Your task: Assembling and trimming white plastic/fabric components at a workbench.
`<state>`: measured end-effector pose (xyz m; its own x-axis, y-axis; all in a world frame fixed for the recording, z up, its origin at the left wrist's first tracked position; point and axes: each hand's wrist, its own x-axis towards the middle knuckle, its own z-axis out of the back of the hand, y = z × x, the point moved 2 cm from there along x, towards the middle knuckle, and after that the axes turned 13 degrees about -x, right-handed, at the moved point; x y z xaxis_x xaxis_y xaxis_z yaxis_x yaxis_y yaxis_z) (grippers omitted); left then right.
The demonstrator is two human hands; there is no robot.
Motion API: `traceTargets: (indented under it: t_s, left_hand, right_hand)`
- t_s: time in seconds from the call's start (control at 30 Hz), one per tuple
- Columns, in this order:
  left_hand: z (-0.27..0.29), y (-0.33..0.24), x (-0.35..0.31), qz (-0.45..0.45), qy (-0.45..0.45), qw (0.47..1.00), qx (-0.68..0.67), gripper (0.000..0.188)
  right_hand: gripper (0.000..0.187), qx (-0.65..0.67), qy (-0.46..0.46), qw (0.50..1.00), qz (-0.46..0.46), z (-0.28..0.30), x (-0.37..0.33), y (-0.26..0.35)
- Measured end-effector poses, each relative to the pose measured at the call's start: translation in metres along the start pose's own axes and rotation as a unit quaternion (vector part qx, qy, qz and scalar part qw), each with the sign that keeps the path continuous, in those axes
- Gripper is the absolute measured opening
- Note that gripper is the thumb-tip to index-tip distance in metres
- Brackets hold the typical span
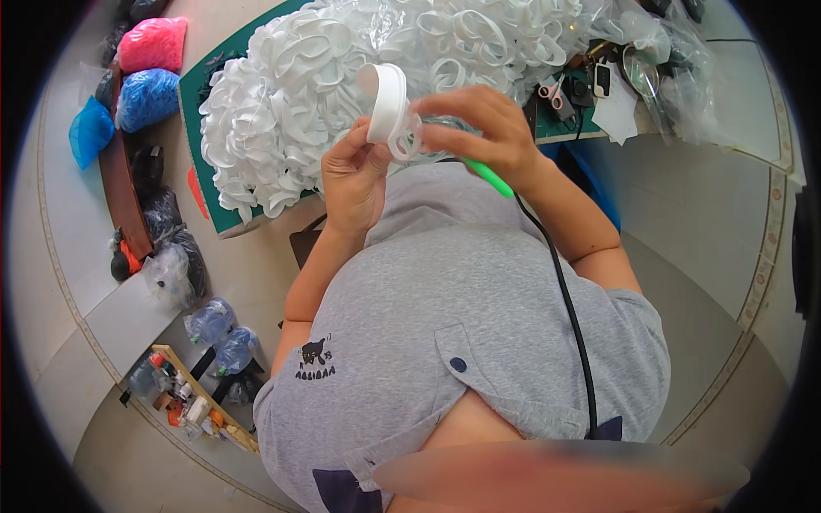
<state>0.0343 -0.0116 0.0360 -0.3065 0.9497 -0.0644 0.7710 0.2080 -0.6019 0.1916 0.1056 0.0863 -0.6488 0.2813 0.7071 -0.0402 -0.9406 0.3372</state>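
A white band (389, 101), bent into a loop, is pinched between the thumb and fingers of my left hand (352, 184). At its lower end the band curls into a small ring beside a clear, see-through piece (410, 135). My right hand (498, 128) reaches in from the right, its slightly blurred fingertips at that clear piece. A bright green handle (489, 177) sticks out from under my right palm; the tool's other end is hidden by the fingers. Just beyond both hands lies a big heap of similar white loops (291, 111).
The heap covers much of a green tabletop (195, 111). Small scissors (552, 92), a white paper (616, 111) and clear plastic bags (684, 94) lie at its right. A black cable (569, 299) runs down over my grey shirt. Pink (152, 44) and blue bags (147, 98) sit at far left.
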Motion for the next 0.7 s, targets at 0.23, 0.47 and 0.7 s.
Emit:
traceTargets:
  t_s: [0.23, 0.47, 0.7]
  left_hand:
    - [0.026, -0.004, 0.001, 0.07, 0.082, 0.994, -0.023, 0.026]
    - [-0.001, -0.005, 0.011, 0.194, 0.135, 0.97, 0.05, 0.036]
    - [0.008, 0.001, 0.02, 0.126, 0.023, 0.984, 0.12, 0.041]
  right_hand:
    - [0.017, 0.191, -0.27, 0.906, -0.264, 0.019, -0.007, -0.064]
    - [0.027, 0.486, -0.054, 0.829, -0.273, -0.007, -0.002, -0.016]
    - [0.026, 0.666, -0.164, 0.643, -0.34, -0.005, -0.02, -0.046]
